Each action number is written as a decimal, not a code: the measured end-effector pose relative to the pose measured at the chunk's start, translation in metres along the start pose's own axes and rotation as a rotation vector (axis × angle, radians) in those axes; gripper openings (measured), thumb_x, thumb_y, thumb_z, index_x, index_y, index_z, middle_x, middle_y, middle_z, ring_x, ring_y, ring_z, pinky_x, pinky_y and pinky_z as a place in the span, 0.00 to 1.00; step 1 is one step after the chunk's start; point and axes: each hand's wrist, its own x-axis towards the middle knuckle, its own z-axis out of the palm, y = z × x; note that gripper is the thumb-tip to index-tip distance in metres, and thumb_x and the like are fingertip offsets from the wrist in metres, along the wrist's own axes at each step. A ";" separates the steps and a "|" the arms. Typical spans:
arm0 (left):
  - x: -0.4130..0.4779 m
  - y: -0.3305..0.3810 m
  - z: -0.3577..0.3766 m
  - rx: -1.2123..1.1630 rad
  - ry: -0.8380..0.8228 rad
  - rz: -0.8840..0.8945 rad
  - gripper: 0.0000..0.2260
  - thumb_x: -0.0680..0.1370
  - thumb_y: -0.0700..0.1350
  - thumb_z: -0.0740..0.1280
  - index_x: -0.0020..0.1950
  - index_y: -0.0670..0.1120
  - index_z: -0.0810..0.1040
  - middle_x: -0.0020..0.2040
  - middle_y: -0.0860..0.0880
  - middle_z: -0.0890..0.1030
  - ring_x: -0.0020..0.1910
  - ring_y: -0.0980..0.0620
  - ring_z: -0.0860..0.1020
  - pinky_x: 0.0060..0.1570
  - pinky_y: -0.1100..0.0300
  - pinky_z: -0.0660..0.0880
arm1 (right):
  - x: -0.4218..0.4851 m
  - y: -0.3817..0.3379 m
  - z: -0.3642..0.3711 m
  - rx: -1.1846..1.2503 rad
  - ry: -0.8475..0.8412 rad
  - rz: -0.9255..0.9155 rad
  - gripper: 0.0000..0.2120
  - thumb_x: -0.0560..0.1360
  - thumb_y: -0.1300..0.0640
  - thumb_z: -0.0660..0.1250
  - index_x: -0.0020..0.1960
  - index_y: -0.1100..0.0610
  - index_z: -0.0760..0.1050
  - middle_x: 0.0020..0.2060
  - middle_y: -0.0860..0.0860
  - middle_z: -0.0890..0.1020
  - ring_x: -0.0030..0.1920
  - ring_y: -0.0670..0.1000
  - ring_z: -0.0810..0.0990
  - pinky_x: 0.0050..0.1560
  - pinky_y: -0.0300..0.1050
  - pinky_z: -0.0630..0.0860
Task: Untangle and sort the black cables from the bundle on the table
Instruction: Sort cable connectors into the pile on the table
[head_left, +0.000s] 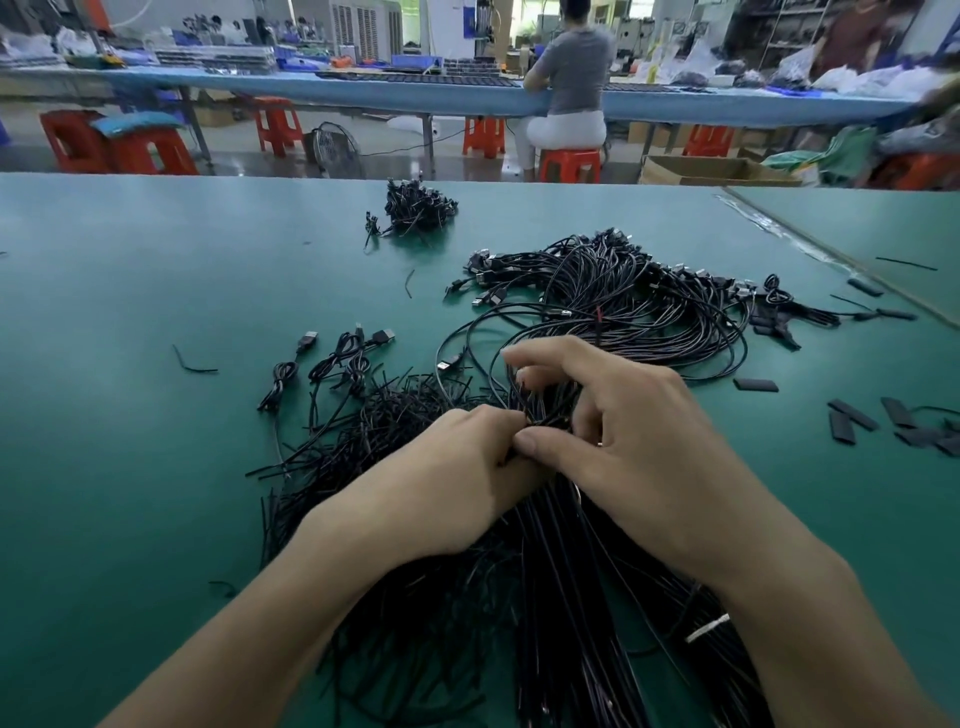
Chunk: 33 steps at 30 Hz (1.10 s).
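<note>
We see the left hand (447, 467) pinching strand ends and the right hand (628, 431) half-curled round them atop the bundle (566, 582) on the near worktop (145, 270), likely steadying it to tease one cable free.

Beyond the green table (156, 270), red stools (277, 130) stand by a long blue workbench (249, 87).
</note>
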 end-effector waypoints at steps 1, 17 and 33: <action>0.000 -0.001 0.001 0.001 -0.015 0.001 0.12 0.78 0.45 0.64 0.36 0.46 0.68 0.28 0.51 0.69 0.25 0.54 0.63 0.25 0.62 0.60 | 0.000 0.000 -0.001 -0.003 -0.005 0.003 0.21 0.72 0.52 0.74 0.63 0.39 0.74 0.46 0.31 0.78 0.39 0.36 0.73 0.41 0.28 0.65; -0.002 0.002 0.002 0.330 0.003 0.021 0.20 0.81 0.53 0.62 0.31 0.51 0.62 0.28 0.50 0.66 0.27 0.48 0.65 0.29 0.55 0.60 | -0.001 -0.005 0.003 0.003 -0.006 0.099 0.06 0.73 0.54 0.73 0.46 0.43 0.79 0.35 0.39 0.81 0.41 0.42 0.78 0.45 0.49 0.79; 0.004 0.019 -0.010 -1.098 0.003 -0.320 0.13 0.83 0.44 0.60 0.39 0.47 0.74 0.29 0.51 0.69 0.27 0.56 0.64 0.23 0.66 0.62 | 0.003 -0.010 0.007 -0.032 0.263 -0.135 0.10 0.76 0.61 0.68 0.48 0.48 0.69 0.38 0.40 0.74 0.43 0.45 0.73 0.41 0.46 0.74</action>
